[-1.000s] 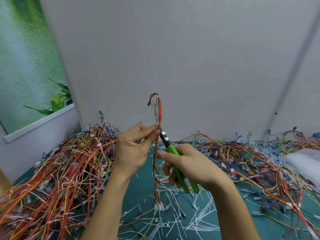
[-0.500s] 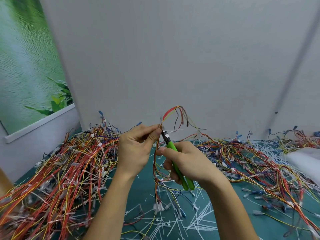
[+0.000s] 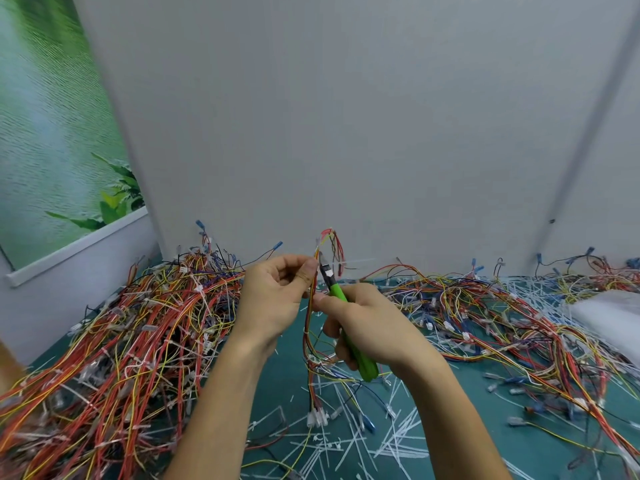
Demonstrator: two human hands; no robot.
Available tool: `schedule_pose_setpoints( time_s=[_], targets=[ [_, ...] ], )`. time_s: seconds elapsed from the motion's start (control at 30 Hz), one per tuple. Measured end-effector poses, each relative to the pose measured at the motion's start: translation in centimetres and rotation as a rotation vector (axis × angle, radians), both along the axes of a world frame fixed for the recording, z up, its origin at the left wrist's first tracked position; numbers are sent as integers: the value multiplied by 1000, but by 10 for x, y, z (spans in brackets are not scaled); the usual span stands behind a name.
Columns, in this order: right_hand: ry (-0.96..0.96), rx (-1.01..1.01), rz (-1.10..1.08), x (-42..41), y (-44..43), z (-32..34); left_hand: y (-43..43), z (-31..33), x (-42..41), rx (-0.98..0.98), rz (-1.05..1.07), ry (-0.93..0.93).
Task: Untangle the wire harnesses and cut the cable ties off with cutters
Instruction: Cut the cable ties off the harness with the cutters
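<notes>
My left hand (image 3: 277, 296) pinches a thin harness of red, yellow and orange wires (image 3: 309, 327) between thumb and fingers, holding it upright above the teal table. The harness's top loops over just above my fingertips, and its white connectors (image 3: 317, 418) hang near the table. My right hand (image 3: 367, 323) grips green-handled cutters (image 3: 343, 306). Their dark jaws point up and sit right beside the wires next to my left thumb. A white cable tie (image 3: 349, 262) sticks out to the right by the jaws.
A big heap of tangled harnesses (image 3: 131, 341) fills the left of the teal table (image 3: 287, 368). Another tangle (image 3: 502, 317) spreads across the right. Cut white ties (image 3: 346, 448) litter the front. A white bag (image 3: 609, 313) lies at the right edge. A grey wall stands close behind.
The harness's top end has flopped from upright over to the right and then curled lower. The cutter jaws have moved up against the wires beside my left thumb.
</notes>
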State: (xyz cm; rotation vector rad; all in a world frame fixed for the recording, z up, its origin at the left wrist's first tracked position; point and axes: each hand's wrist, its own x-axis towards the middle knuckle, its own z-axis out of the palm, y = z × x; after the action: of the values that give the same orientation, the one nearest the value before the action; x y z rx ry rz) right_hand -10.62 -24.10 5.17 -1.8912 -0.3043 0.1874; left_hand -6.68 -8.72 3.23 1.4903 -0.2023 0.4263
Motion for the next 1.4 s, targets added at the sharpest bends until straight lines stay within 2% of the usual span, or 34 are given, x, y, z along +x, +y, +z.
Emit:
schedule_pose_setpoints(
  time_s=[0.13,0.27,0.53,0.83,1.0,1.27,1.4],
  targets=[
    [199,158,55,-3,-2,2,-6,-3,0,79,34,-22],
    [291,230,145,-5,-8,8,-10,-1,-2,139,40,-37],
    [175,42,62,-5,-3,4,-19,-1,-6,73,35,18],
    [84,117,48,0,2,-1,-17,1,-6,2,18,22],
    [27,89,62,1,-1,-1,-15,1,-5,-10,3,4],
    [11,58,64,4,-3,-2,-21,3,-9,-30,14,1],
    [66,104,83,5,-2,-4,-22,4,-9,1,40,-2]
  ],
)
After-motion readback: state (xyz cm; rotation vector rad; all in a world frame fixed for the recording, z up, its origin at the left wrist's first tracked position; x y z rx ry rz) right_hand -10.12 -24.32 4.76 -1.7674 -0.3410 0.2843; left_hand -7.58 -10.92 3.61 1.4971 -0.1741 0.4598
